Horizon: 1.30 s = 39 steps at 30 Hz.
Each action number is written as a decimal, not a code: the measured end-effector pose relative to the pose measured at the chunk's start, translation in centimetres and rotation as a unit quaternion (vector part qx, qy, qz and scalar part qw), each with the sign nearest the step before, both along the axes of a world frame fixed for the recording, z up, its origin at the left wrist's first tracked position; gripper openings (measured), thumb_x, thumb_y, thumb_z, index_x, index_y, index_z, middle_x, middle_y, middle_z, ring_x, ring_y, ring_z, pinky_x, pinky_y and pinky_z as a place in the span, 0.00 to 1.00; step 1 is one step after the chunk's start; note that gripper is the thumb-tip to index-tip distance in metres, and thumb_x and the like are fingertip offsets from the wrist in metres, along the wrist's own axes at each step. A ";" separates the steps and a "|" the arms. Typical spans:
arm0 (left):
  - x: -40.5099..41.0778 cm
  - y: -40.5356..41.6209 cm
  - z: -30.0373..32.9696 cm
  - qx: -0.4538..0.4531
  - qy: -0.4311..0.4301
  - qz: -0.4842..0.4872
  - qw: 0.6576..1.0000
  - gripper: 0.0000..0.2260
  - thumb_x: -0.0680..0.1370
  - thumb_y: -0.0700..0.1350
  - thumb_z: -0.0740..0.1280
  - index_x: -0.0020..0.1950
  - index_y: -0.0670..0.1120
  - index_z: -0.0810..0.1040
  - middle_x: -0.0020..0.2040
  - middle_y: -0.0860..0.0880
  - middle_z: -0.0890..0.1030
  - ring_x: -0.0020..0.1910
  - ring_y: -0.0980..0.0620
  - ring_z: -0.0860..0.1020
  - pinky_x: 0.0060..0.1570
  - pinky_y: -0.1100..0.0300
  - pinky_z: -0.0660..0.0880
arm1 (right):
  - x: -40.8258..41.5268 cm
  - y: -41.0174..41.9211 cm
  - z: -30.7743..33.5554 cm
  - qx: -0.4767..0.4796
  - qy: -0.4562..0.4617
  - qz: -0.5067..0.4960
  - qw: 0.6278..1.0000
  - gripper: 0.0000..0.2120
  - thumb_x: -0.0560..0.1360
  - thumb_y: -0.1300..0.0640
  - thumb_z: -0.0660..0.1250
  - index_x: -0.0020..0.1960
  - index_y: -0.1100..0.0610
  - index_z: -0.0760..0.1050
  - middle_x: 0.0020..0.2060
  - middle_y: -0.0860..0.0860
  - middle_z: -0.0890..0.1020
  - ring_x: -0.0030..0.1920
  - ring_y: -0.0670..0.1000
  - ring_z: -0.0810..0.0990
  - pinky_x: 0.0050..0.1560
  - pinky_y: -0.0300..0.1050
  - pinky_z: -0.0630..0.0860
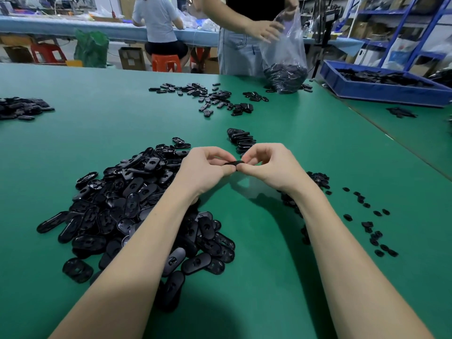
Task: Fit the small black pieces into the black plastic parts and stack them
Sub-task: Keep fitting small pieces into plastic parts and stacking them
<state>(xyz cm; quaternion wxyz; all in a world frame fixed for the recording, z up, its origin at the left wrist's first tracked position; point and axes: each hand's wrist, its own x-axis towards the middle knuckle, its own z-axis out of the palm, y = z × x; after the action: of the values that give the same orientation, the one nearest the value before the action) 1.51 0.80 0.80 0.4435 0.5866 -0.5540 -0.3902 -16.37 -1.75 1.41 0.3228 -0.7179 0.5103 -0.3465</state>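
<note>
An oval black plastic part (234, 163) is pinched between the left hand (205, 167) and right hand (267, 165), apparently mid-fitting; afterwards, placement is called for on the stack (241, 139) at twelve o'clock.

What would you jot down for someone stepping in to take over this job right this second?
Left hand and right hand: both pinch one black plastic part between them, held above the green table; whether its small piece is seated yet cannot be told.
Unfitted parts: big heap under the left forearm.
Small black pieces: scattered by the right forearm.
Done: a short stack of parts just beyond the hands.
Left: finish this part, add it to the stack, then work through the heap, which looks mostly untouched.
</note>
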 end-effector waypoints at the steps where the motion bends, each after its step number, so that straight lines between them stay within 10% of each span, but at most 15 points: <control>1: 0.0 -0.1 0.0 -0.008 0.001 0.011 1.000 0.07 0.71 0.40 0.78 0.42 0.52 0.85 0.37 0.52 0.85 0.39 0.54 0.82 0.51 0.58 0.78 | 0.0 0.0 0.1 -0.020 0.014 0.011 1.000 0.07 0.70 0.54 0.79 0.44 0.49 0.81 0.32 0.41 0.83 0.27 0.38 0.73 0.33 0.32 0.70; 11: -0.1 -0.4 -0.5 -0.052 -0.165 0.025 0.985 0.05 0.75 0.45 0.73 0.51 0.48 0.83 0.45 0.55 0.84 0.41 0.60 0.80 0.43 0.79 0.70 | -1.2 -1.2 -0.8 -0.062 0.163 -0.145 0.974 0.05 0.71 0.46 0.74 0.45 0.39 0.79 0.37 0.34 0.82 0.42 0.42 0.78 0.38 0.39 0.68; 20: 0.0 -0.5 -1.3 -0.075 -0.300 -0.050 0.950 0.02 0.75 0.50 0.71 0.43 0.56 0.80 0.39 0.61 0.79 0.43 0.58 0.78 0.50 0.65 0.72 | 0.8 -4.5 -0.4 -0.013 0.191 -0.217 0.957 0.08 0.72 0.48 0.74 0.51 0.44 0.82 0.48 0.43 0.86 0.53 0.50 0.82 0.46 0.41 0.71; 33: 1.5 -1.1 0.0 -0.126 -0.333 -0.026 0.934 0.03 0.76 0.45 0.70 0.47 0.52 0.83 0.39 0.58 0.79 0.39 0.59 0.75 0.52 0.65 0.73 | 2.1 -0.8 -1.5 -0.018 0.140 -0.178 0.974 0.03 0.72 0.50 0.70 0.45 0.44 0.81 0.37 0.37 0.82 0.45 0.47 0.80 0.36 0.37 0.67; 39: 3.3 -3.3 1.5 -0.048 -0.469 0.083 0.878 0.11 0.78 0.50 0.66 0.59 0.50 0.81 0.58 0.49 0.81 0.61 0.45 0.76 0.55 0.53 0.73 | 2.1 -0.4 -1.6 -0.010 0.143 -0.132 0.981 0.02 0.73 0.50 0.70 0.44 0.44 0.81 0.36 0.37 0.81 0.44 0.45 0.81 0.38 0.39 0.71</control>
<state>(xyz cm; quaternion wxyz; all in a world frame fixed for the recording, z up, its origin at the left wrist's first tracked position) 4.86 -2.48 2.32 0.1902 0.7225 -0.6647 -0.0039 -14.23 -2.16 -0.16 0.1911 -0.6896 0.6378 -0.2849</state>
